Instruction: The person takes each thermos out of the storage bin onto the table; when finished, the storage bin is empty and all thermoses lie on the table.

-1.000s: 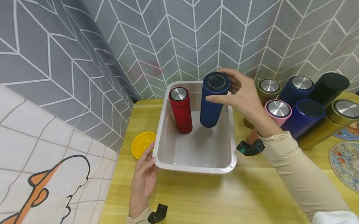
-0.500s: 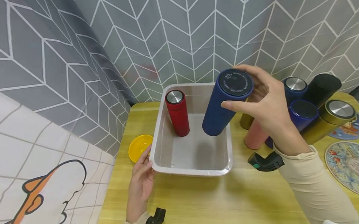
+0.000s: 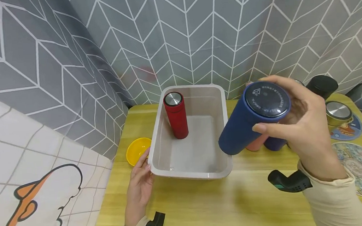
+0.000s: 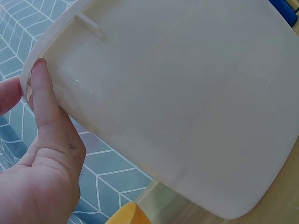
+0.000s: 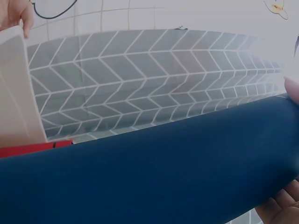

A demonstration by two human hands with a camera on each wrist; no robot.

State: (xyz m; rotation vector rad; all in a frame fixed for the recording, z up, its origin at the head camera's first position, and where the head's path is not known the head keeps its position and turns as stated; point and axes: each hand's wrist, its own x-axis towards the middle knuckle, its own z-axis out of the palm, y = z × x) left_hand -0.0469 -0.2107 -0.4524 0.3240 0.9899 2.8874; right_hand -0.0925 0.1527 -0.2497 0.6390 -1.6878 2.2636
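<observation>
My right hand [image 3: 310, 127] grips a dark blue thermos bottle [image 3: 239, 129] near its upper end, thumb on the near side. The bottle tilts, its black printed end facing up and its lower end beside the bin's right wall. In the right wrist view the blue bottle [image 5: 140, 172] fills the lower half. A red thermos bottle [image 3: 178, 122] with a steel-topped end stands upright inside the light grey plastic bin [image 3: 189, 176], towards its left. My left hand [image 3: 140, 187] holds the bin's front left corner; in the left wrist view the fingers [image 4: 44, 100] pinch its rim.
A yellow bowl [image 3: 136, 151] sits left of the bin. On the right stand several more bottles, among them a black one [image 3: 322, 86] and a gold one [image 3: 338, 111], partly hidden by my right hand. A round patterned mat [image 3: 361, 168] lies at the right.
My right hand has carried the blue bottle up out of the bin, rightwards and nearer to me, and the bottle tilts more. My left hand keeps its hold on the bin.
</observation>
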